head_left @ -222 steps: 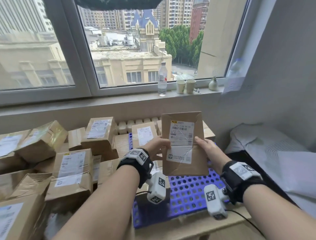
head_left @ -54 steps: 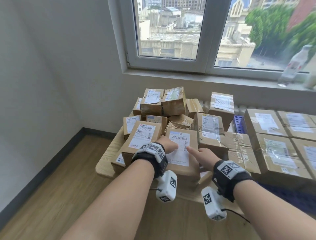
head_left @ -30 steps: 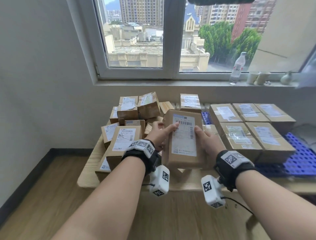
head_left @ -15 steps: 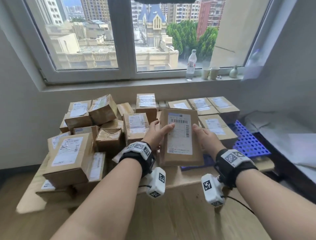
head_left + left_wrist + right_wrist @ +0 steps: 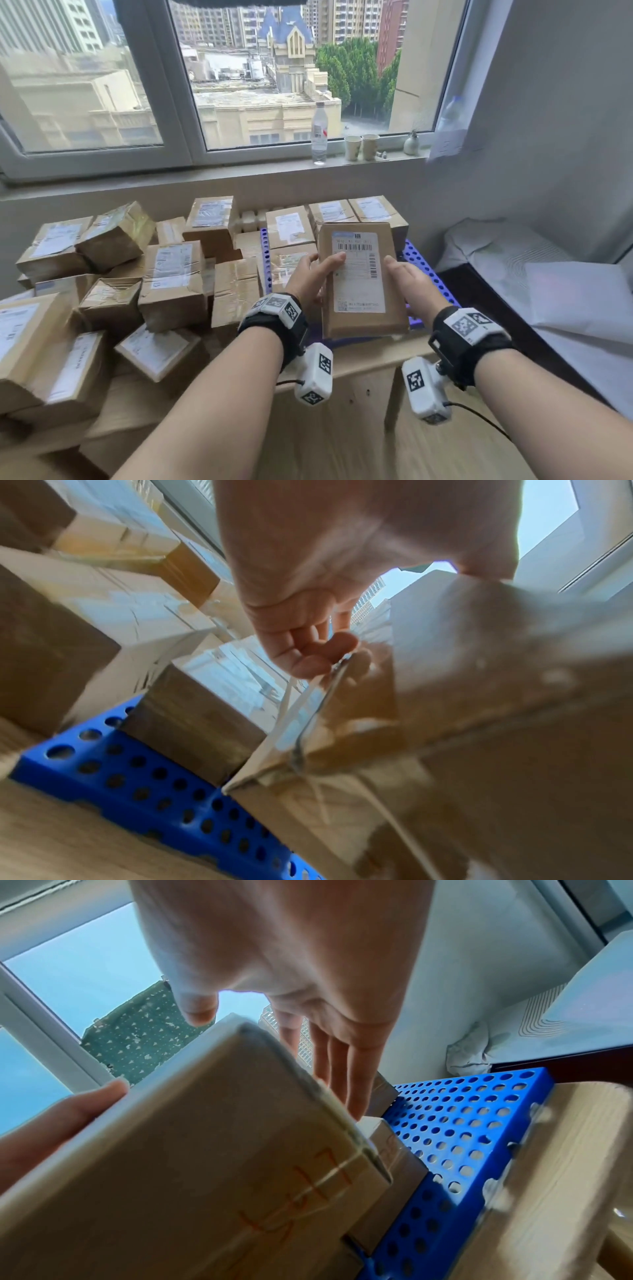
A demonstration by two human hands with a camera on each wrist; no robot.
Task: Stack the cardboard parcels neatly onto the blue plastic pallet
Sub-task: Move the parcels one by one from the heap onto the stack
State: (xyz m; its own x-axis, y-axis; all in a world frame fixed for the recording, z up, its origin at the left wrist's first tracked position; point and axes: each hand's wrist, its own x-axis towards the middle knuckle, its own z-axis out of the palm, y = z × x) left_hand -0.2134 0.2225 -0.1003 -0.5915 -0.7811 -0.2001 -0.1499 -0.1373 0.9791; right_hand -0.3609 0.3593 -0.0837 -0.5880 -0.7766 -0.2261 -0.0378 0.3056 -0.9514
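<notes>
Both hands hold a flat brown cardboard parcel [image 5: 359, 284] with a white barcode label, tilted up over the front of the blue perforated pallet [image 5: 422, 265]. My left hand [image 5: 313, 275] grips its left edge, thumb on the label and fingers [image 5: 308, 653] curled beneath. My right hand [image 5: 407, 286] pinches the right edge, thumb on top and fingers [image 5: 342, 1074] straight behind it. Red handwriting shows on the parcel's underside [image 5: 301, 1202]. Several labelled parcels [image 5: 291, 228] lie in rows on the pallet's far part. The pallet [image 5: 462, 1123] is bare to the right of them.
A loose pile of parcels [image 5: 171, 274] covers the wooden table [image 5: 363, 363] to the left of the pallet. On the window sill stand a water bottle [image 5: 319, 133], two paper cups [image 5: 361, 147] and a small vase [image 5: 411, 144]. White bedding [image 5: 548, 281] lies at the right.
Both hands have lifted the parcel off the left pile and carried it right. It is now over the pallet's front, and the view has turned right with it.
</notes>
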